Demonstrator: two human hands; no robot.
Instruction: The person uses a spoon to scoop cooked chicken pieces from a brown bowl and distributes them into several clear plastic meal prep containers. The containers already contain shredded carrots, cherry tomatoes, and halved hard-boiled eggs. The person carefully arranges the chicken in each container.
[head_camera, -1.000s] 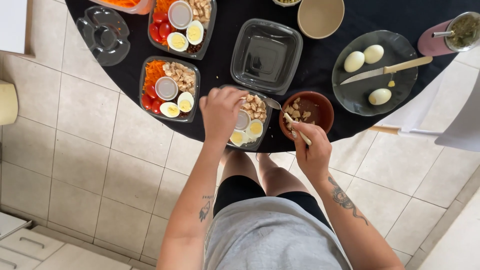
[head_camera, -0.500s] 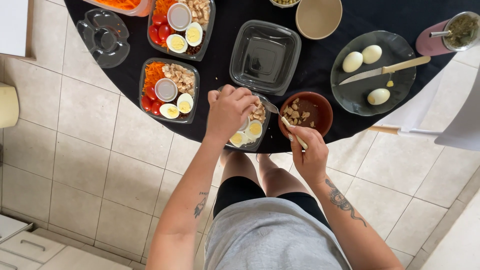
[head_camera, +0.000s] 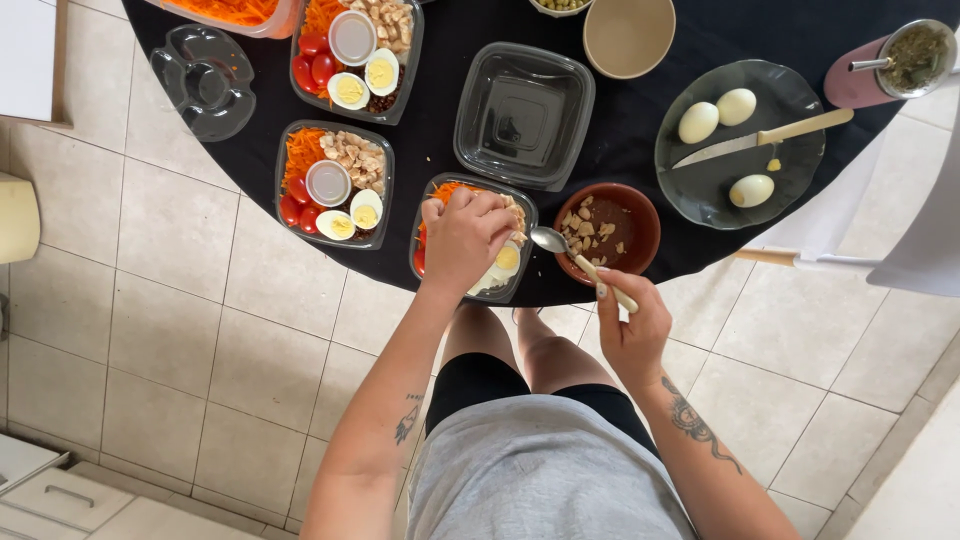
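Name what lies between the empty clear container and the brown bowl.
Head view: only bare black tablecloth between the empty clear container and the brown bowl.

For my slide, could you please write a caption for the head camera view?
Left hand rests over a salad container while right hand holds a spoon beside a brown bowl.

Person wearing grey top and black shorts

Both forearms are showing dark tattoos; the left hand (head_camera: 465, 238) and right hand (head_camera: 632, 330) are going bare, the right showing pale-painted nails. No sleeves are covering the arms.
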